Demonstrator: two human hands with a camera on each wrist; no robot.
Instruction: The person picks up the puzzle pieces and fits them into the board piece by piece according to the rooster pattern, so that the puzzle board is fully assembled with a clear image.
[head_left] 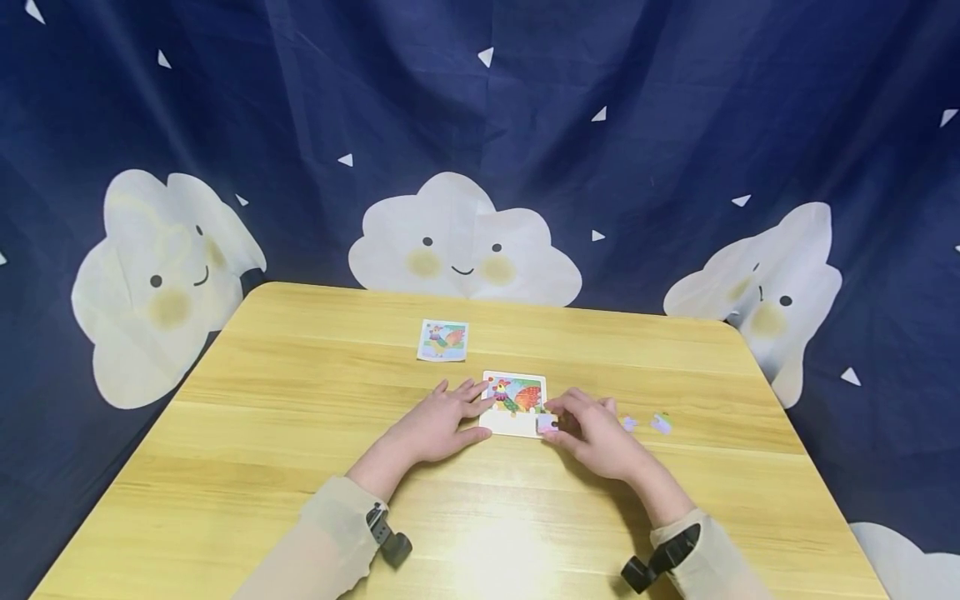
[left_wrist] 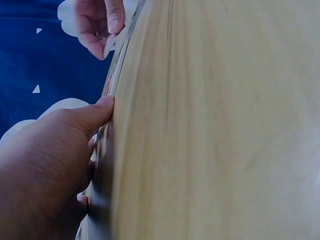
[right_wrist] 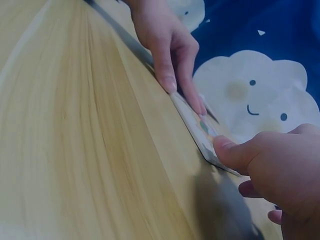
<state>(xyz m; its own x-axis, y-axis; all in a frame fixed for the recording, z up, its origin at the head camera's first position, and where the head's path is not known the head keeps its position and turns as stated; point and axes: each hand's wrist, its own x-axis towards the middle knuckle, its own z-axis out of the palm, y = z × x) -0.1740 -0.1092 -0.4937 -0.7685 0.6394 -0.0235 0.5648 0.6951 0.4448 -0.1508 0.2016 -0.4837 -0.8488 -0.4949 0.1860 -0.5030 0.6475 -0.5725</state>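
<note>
Looking down at the table (head_left: 300,467) from the head cam: left half is bare wood out to the left edge, lots of room there. Near edge is cut off by the frame, both my sleeves run out of view.

Card (head_left: 443,340) sits alone toward the far side, left of centre, well apart from both hands.

Left hand (head_left: 438,425) lies flat, fingers straight, tips on the left edge of the puzzle board (head_left: 504,427). It grips nothing, only presses. Left wrist cam confirms it: thumb against the board's edge, seen edge-on, picture not readable from there.

Board is mid-table, just ahead of both hands, bird picture filling its upper part, lower strip white.

Right hand (head_left: 592,433) is curled, thumb and fingers pinching a small piece (head_left: 547,423) at the board's lower right corner. Whether the piece is seated or only resting on the board, I cannot tell; fingers hide most of it. Right wrist cam shows my thumb on the board's corner, the rest blurred.

Two loose pieces (head_left: 661,423) lie just right of the right hand, apart from it, too small to make out the print. Open wood beyond them to the right edge.

Backdrop (head_left: 480,125) hangs close behind the far edge.
</note>
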